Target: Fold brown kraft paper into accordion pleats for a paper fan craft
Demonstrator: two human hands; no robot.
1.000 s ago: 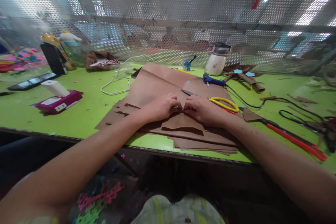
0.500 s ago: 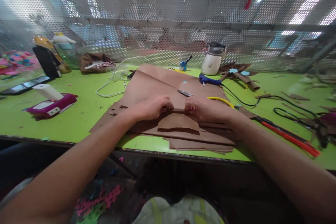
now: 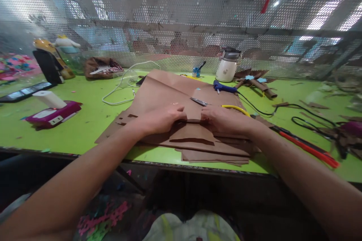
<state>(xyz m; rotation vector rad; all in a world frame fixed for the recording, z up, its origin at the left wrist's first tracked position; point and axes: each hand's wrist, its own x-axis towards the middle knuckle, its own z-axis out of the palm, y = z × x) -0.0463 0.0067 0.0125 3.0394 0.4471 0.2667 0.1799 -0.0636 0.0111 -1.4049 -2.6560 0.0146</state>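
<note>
A small piece of brown kraft paper (image 3: 192, 132) lies over larger brown paper sheets (image 3: 162, 86) in front of me. Its far edge is folded or rolled over into a narrow strip. My left hand (image 3: 168, 117) pinches that edge at its left end, fingers curled. At the other end my right hand (image 3: 220, 119) also has its fingers closed on the edge. The fingertips hide part of the fold. Just beyond my right hand are scissors with a yellow handle (image 3: 236, 108), their blades pointing left on the paper.
A blue glue gun (image 3: 224, 87) with a dark cord lies behind the scissors. To the right is a long red-and-black tool (image 3: 308, 147). A purple power strip (image 3: 53, 115) with a white plug sits left. A white jug (image 3: 227, 66) stands at the back.
The paper's far edge sits slightly nearer me, and my fingers have shifted a little along it. Both hands remain on the paper. The view has turned very slightly.
</note>
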